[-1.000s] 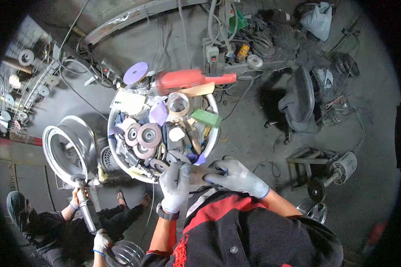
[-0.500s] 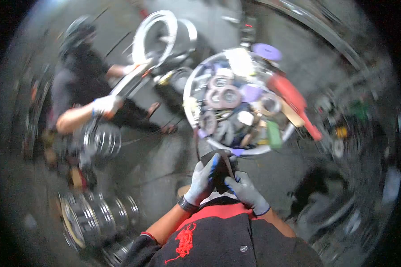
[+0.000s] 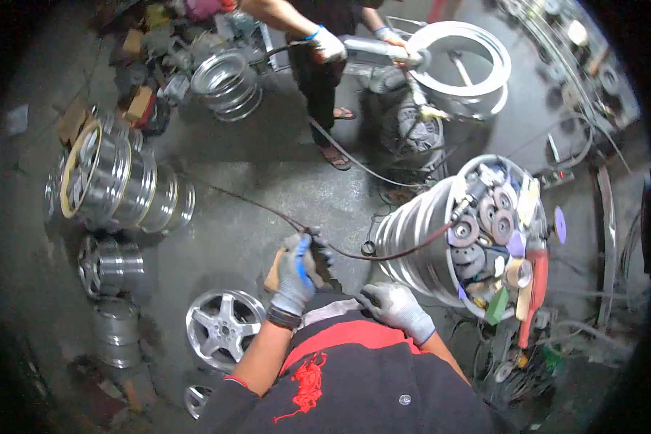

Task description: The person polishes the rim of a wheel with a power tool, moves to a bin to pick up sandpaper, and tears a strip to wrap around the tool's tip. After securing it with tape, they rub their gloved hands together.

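My left hand, in a grey glove with blue on it, is raised in front of my waist. Its fingers are closed around a dark, flexible sheet, partly hidden by the glove. My right hand, gloved alike, rests low by the hem of my black and red shirt. Those fingers curl inward beside a pale strip; what they grip, if anything, is hidden. A dark hose runs behind my hands toward a stack of rims.
Grinding discs and a red tool lie on the rim stack. Ahead, a person's gloved hands hold a power tool at a bright rim. Wheels and stacked rims stand left.
My view has turned left, shifting the rim stack and other person rightward. Both hands were on the dark sheet; my right hand has come away from it and lowered toward my waist.
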`<state>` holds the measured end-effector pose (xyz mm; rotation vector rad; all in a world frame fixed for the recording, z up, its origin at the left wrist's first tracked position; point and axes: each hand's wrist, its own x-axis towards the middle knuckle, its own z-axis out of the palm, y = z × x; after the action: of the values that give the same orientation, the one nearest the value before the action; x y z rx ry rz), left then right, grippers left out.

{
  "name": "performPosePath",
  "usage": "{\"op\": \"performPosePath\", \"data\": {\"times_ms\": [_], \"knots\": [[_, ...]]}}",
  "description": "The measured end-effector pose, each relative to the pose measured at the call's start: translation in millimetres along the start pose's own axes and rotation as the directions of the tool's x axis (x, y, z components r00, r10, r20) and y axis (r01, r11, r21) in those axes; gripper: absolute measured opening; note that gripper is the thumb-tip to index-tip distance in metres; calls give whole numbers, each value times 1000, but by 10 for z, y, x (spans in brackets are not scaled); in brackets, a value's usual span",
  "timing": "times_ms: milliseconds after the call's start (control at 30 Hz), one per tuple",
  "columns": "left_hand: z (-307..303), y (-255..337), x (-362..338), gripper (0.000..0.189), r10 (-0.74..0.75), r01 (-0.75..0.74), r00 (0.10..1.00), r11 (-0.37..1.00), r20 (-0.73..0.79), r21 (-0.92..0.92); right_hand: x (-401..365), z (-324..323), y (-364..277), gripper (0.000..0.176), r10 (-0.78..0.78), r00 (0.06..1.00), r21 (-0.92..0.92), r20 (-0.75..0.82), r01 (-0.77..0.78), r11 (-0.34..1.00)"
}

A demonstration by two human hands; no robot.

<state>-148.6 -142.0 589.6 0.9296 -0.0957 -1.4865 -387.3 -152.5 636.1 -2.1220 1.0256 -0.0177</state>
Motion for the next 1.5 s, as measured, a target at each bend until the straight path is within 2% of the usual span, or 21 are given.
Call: {"op": "performPosePath", "data": {"times_ms": [67,100,200,300,433,500,567,633,700,767,833,867,900,1000,1100,1167,1200,1367,1433,1467,1500], "knots": [[-473,247,160,20,15,-21,996,998,-93,-61,214,75,22,31,25,999,36,28,-26,999],[-814,294,244,17,15,-24,970,999,-243,-37,290,110,24,32,59,998,93,27,-61,994],[-1487,614,133,14,81,-76,891,997,-447,28,592,157,49,34,122,987,36,102,-126,991],[-1613,822,-191,14,188,-249,798,968,-573,-30,936,172,60,35,112,985,-50,129,-107,993],[-2293,653,-361,18,162,-262,762,963,-627,-69,1398,122,18,37,41,978,-147,207,-10,989],[-2218,579,-285,21,264,-364,624,931,-735,25,1611,90,-178,37,22,972,-145,235,12,989],[-1694,767,-332,20,203,-355,652,933,-731,-57,1813,58,-323,40,58,940,-198,336,10,980],[-1854,604,-202,22,233,-270,744,962,-627,38,1954,32,-533,41,50,945,-205,324,19,979],[-1588,615,-167,24,174,-125,850,984,-497,131,2055,96,-632,41,-125,954,-97,271,156,983],[-1295,631,-152,25,209,-46,914,905,-348,422,2070,100,-851,40,-187,967,23,176,185,982],[-1134,531,-32,36,432,-273,901,645,-46,714,2079,109,-1012,40,-151,985,146,83,138,980],[-808,731,-124,49,365,-295,931,712,24,637,2099,154,-995,36,-137,986,155,91,122,980],[-792,666,-39,54,420,-388,901,666,110,637,2116,172,-954,36,-134,988,159,75,120,980],[-703,735,42,52,337,-367,926,694,170,619,2050,50,-897,26,-161,987,244,-4,157,957],[-542,856,20,45,130,-196,979,822,159,535,1979,22,-740,27,-121,992,330,-39,127,935],[-418,965,11,39,168,-194,980,710,105,677,1925,-15,-706,27,-55,995,419,-81,84,904],[-371,1016,-8,37,279,-230,957,548,84,804,1897,-72,-706,28,18,997,438,-78,18,899],[-518,998,163,35,259,-133,966,502,-2,855,1827,-223,-839,34,194,981,685,20,-155,711],[-544,1050,227,36,391,-276,912,373,120,886,1962,11,-646,32,142,986,713,-92,-34,700],[-544,974,266,35,453,-380,886,577,105,723,1926,-63,-767,31,115,989,755,-92,-6,656],[-276,1180,77,41,311,-211,950,664,-8,717,1904,-109,-855,32,42,988,771,-146,87,630]]}}
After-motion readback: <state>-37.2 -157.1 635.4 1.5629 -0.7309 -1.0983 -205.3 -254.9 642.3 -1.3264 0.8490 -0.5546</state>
